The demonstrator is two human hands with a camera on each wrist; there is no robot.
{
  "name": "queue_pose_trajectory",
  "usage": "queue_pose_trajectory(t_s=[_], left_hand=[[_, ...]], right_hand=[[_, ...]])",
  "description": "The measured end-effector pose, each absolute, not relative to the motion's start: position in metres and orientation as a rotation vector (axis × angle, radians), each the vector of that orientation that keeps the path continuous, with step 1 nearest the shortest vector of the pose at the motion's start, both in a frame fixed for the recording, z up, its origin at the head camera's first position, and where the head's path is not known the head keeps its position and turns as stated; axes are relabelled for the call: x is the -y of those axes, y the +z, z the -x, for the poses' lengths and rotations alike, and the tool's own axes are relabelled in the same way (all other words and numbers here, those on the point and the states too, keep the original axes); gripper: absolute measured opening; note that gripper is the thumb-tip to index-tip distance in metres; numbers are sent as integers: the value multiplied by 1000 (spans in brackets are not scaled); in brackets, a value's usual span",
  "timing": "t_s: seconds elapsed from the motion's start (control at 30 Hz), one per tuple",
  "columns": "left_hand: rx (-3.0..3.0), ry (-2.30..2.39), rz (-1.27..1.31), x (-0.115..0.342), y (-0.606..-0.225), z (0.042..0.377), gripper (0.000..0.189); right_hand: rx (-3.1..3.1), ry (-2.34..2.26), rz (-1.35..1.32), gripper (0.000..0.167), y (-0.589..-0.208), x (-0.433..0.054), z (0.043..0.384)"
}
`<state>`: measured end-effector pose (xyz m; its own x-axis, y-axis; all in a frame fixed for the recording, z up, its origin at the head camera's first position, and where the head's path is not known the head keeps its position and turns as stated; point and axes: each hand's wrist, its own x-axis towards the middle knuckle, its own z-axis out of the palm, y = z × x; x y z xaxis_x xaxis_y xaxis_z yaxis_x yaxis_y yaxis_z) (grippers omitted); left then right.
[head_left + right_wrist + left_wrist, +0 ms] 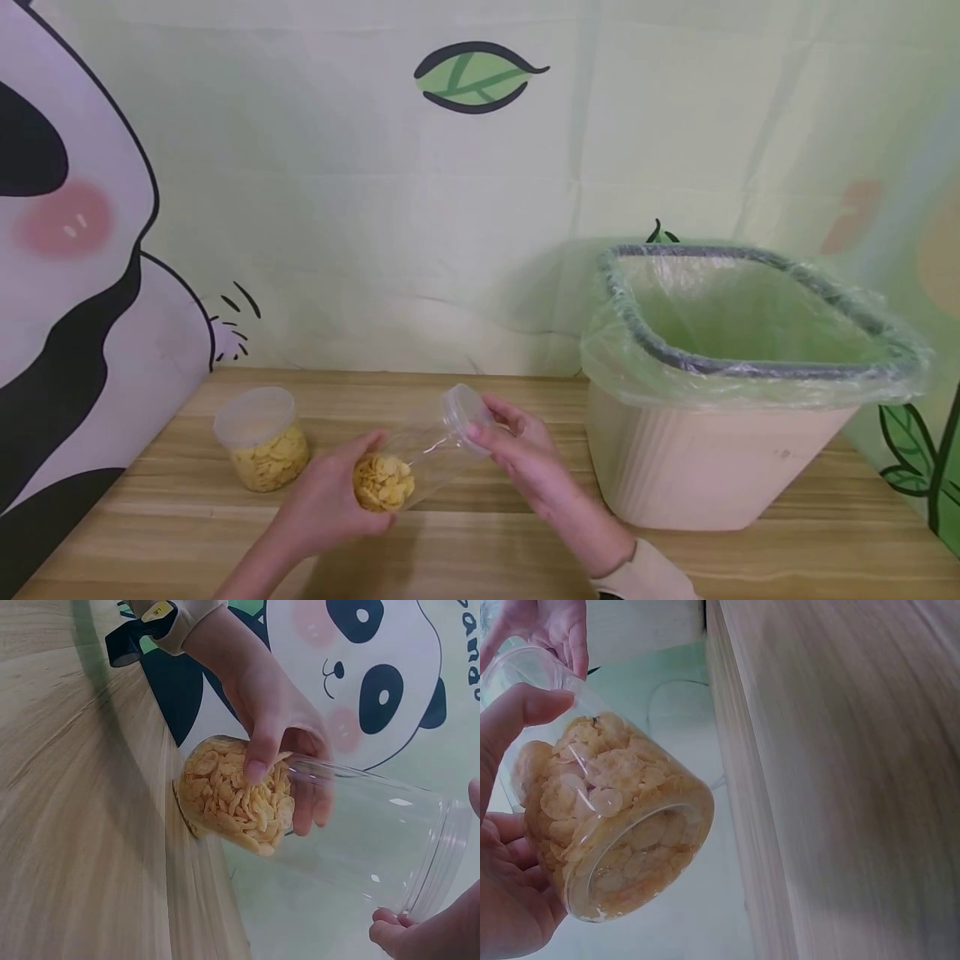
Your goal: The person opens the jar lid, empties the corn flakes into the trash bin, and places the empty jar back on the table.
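A clear plastic jar (429, 457) tilts above the table, with corn flakes (384, 482) gathered in its lower end. My left hand (326, 500) grips the jar around that end, thumb on one side and fingers on the other, as the right wrist view also shows. At the upper end sits a translucent lid (462, 417). Thumb and fingers of my right hand (536, 467) hold the lid from its right side. The flakes (622, 791) show through the jar's base in the left wrist view. To the left stands a shorter lidded tub (258, 442) of similar flakes.
A pale waste bin (690, 458) with a clear liner and a grey rim ring stands on the right of the wooden table (480, 550). Behind the table hangs a light green backdrop (360, 208) printed with a panda and leaves.
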<state>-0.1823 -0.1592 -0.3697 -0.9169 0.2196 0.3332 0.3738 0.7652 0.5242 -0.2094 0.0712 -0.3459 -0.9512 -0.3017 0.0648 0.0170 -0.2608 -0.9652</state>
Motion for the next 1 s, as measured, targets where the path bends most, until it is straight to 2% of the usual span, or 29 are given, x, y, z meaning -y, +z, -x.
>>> queue_pose_trajectory(t_s=[0.47, 1.0], left_hand=[[2716, -851, 464, 159, -369, 184, 85], [2666, -913, 581, 164, -368, 184, 79]], right_hand=[[-1855, -2279, 300, 74, -345, -69, 209], [-1737, -2217, 468, 83, -341, -82, 212]])
